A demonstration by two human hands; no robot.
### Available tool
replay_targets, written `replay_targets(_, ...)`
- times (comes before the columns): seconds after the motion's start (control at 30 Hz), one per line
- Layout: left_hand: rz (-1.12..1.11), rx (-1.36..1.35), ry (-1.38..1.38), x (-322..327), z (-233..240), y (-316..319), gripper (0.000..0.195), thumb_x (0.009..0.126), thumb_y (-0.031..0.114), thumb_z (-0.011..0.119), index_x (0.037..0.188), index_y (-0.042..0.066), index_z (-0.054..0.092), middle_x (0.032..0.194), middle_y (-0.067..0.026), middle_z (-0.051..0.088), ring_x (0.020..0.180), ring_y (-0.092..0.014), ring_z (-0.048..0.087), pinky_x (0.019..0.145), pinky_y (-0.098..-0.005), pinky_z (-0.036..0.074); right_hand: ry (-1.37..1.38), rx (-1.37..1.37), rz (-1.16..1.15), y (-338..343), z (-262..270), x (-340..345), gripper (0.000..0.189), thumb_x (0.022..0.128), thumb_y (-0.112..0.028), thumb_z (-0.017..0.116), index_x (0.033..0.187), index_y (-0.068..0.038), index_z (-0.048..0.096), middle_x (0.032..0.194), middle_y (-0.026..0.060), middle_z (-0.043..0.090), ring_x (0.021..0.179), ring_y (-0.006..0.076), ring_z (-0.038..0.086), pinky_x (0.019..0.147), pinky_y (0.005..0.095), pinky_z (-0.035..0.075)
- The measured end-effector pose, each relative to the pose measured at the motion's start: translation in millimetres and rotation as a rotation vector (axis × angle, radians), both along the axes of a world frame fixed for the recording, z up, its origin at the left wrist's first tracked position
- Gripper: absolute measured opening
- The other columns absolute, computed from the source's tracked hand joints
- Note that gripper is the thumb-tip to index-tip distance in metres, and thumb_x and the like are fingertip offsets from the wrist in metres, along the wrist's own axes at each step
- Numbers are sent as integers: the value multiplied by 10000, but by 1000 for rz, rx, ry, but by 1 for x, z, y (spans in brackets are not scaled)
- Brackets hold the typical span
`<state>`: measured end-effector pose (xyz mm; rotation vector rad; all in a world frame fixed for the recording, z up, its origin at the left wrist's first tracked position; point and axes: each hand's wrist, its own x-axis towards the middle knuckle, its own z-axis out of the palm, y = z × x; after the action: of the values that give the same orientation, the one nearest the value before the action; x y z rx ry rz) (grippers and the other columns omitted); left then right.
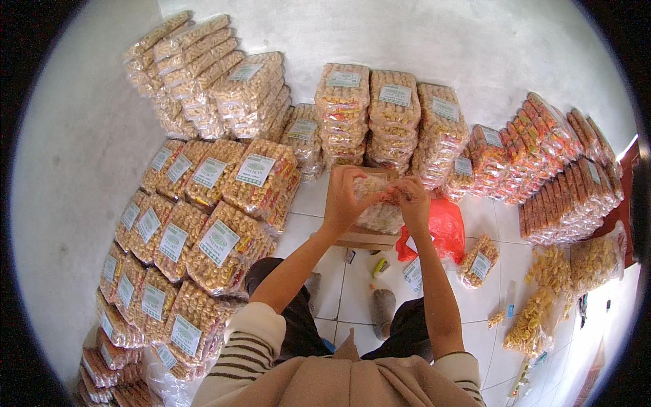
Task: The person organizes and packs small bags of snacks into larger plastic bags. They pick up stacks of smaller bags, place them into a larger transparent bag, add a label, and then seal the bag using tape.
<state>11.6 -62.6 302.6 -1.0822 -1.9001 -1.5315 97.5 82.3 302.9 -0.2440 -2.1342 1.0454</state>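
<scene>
A clear plastic bag of pale snacks (379, 217) lies in front of me on a low cardboard box (358, 238). My left hand (350, 196) grips the bag's far left part, its thumb reaching across the top toward the other hand. At the bag's upper right, my right hand (413, 199) has its fingertips pinched together near the left thumb. The fingers hide exactly what is pinched there. A red plastic bag (445, 229) sits on the floor, just right of the box and partly behind my right forearm.
Packed snack bags (213, 241) with labels stand in stacks at left. Taller stacks (394, 114) line the wall, with reddish packs (539, 132) at right. A stapler (380, 267), a small labelled pack (479, 262) and bags of yellow snacks (531, 323) lie on the tiled floor (468, 330).
</scene>
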Motion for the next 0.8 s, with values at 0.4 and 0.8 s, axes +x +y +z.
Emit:
replay_targets(0.4,-173,-43,95,-4,-15,3,160,733,99,668,866,46,598,872,-90,612,854,-264,566,763,-346,459,27,54,1,-1,2,1,126,701,-11,667,819,-54,662,834,73,588,814,202,568,726,283,448)
replay_targets(0.8,-312,69,-188,-11,2,15,578,606,306,811,1029,-2,567,922,-73,601,846,-190,586,769,-301,473,29,-12,9,-1,-8,-2,125,703,22,646,813,-38,651,835,69,592,806,187,571,710,289,462)
